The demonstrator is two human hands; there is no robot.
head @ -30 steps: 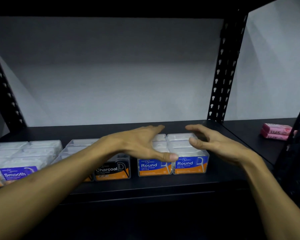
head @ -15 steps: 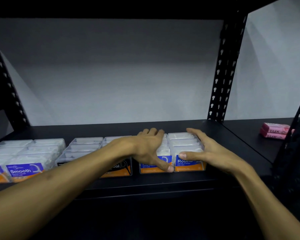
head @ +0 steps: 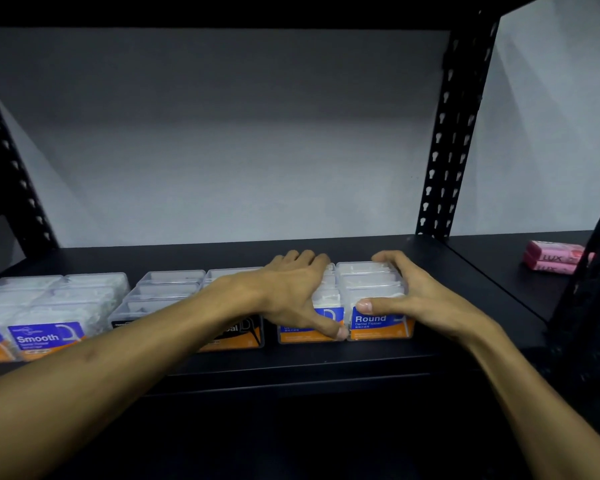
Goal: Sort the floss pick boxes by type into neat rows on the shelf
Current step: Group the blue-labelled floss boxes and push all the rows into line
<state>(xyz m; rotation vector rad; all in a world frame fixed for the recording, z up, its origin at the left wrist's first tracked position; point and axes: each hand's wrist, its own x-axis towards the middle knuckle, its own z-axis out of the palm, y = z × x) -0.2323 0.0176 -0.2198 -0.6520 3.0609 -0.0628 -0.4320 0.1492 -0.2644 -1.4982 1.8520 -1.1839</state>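
Clear floss pick boxes stand in rows along the front of a black shelf (head: 326, 358). The "Smooth" boxes (head: 45, 336) are at the left, the black-labelled "Charcoal" boxes (head: 236, 332) in the middle, the blue-and-orange "Round" boxes (head: 378, 323) at the right. My left hand (head: 291, 292) lies flat over the left Round row, thumb down on the front box's label. My right hand (head: 420, 296) cups the right Round row from its right side, thumb on the front box's top edge. Both hands press on the boxes without lifting any.
Black perforated uprights (head: 444, 150) frame the shelf against a grey back wall. Beyond the right upright, two stacked pink soap bars (head: 555, 258) lie on the adjoining shelf. Bare shelf surface shows behind the box rows.
Both hands came down from hovering onto the two Round rows and now press against them. The view has shifted slightly closer.
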